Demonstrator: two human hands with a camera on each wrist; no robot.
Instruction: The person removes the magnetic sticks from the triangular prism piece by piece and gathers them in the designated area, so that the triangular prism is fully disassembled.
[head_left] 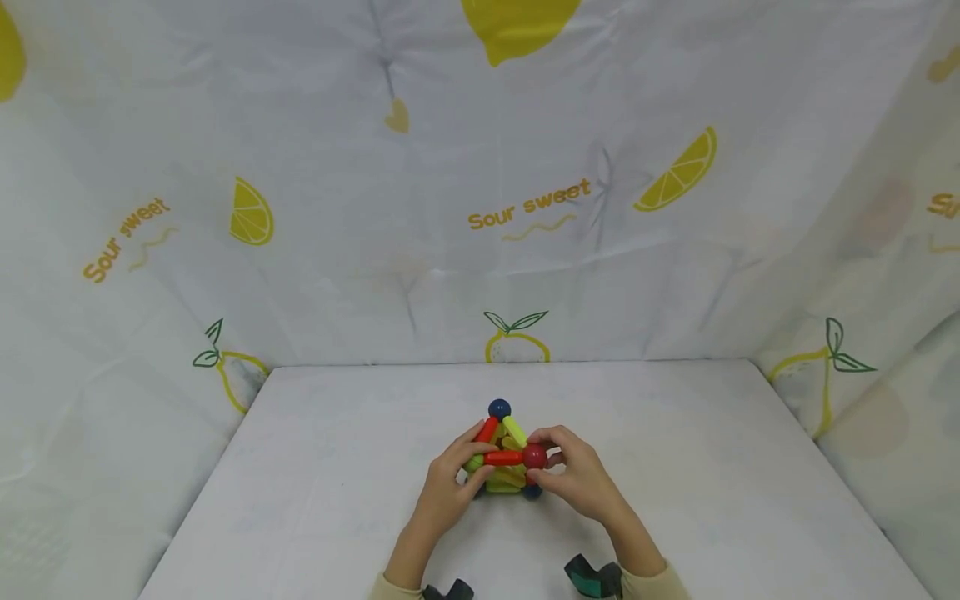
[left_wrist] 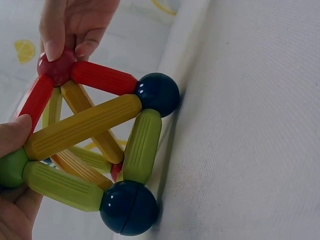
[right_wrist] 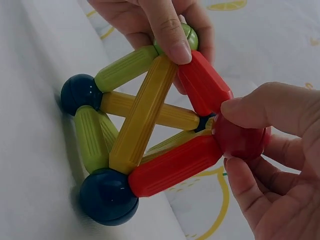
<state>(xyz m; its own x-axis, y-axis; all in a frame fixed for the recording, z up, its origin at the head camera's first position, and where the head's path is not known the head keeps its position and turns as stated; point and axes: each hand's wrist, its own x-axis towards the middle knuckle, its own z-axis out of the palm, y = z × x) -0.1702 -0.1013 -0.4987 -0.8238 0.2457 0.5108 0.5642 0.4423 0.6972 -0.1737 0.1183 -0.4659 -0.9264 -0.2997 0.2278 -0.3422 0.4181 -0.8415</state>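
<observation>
Between both hands stands a frame of plastic rods joined by balls, like a magnetic building set. My left hand (head_left: 447,490) grips its green ball (right_wrist: 190,36) at the upper left corner. With thumb and fingers, my right hand (head_left: 577,472) pinches the red ball (right_wrist: 242,137) at the upper right corner. A red rod (head_left: 503,457) spans these two balls. In the left wrist view, a long yellow rod (left_wrist: 82,127) runs diagonally from the green ball to a dark blue ball (left_wrist: 157,95). Another dark blue ball (left_wrist: 129,207) touches the table, joined by green rods (left_wrist: 142,146).
The structure rests on a white-covered table (head_left: 315,467). Behind and beside it hangs a white cloth (head_left: 337,250) printed with lemons and lettering. Dark straps (head_left: 592,577) sit at the wrists near the bottom edge.
</observation>
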